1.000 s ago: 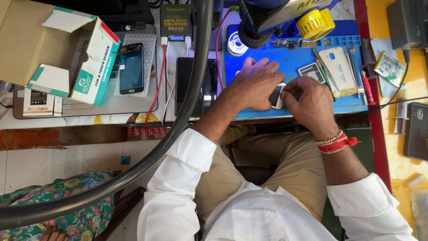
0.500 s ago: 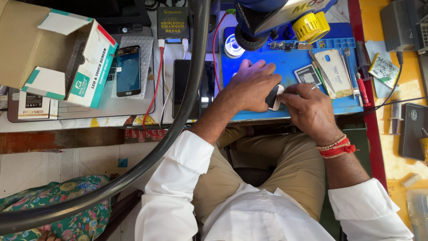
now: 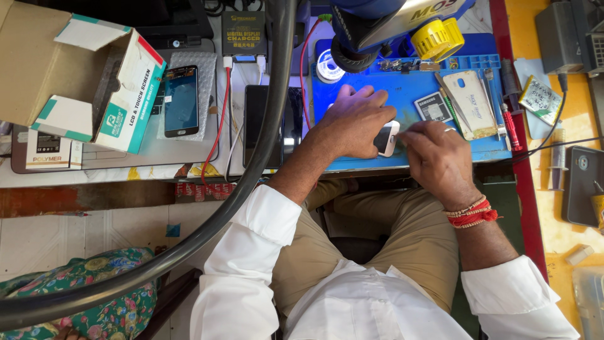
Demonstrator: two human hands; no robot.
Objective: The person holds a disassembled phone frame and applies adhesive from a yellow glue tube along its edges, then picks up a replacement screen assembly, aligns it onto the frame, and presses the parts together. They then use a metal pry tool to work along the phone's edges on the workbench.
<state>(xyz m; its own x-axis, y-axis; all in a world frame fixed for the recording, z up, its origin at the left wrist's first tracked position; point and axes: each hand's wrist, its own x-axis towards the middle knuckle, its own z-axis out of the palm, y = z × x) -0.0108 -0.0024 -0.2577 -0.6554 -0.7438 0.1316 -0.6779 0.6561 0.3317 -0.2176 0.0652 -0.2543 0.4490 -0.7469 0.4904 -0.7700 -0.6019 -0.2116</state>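
Working at the near edge of a blue work mat (image 3: pixel 377 160). Left hand (image 3: pixel 352 119) lying palm down over a small white phone (image 3: pixel 385 138), fingers spread and pressing it flat rather than clenching; only the phone's right end showing past the knuckles. Right hand (image 3: pixel 437 154) meeting that exposed end, fingers curled and pinched at it; impossible telling whether a tool is sitting in the pinch. Red thread bracelets (image 3: pixel 473 216) circling the right wrist.

Resting farther back on the mat: a solder spool (image 3: pixel 328 66), a small square part (image 3: pixel 433 107) and a beige back cover (image 3: pixel 470 104), with a red-handled tool (image 3: pixel 509 126) lying just beside the cover. Hanging above the mat, a microscope head (image 3: pixel 371 25) with a yellow knob (image 3: pixel 435 39).

Lying well apart to the left, a dark phone screen (image 3: pixel 182 101) on bubble wrap, and an open cardboard box (image 3: pixel 75 75) near it.
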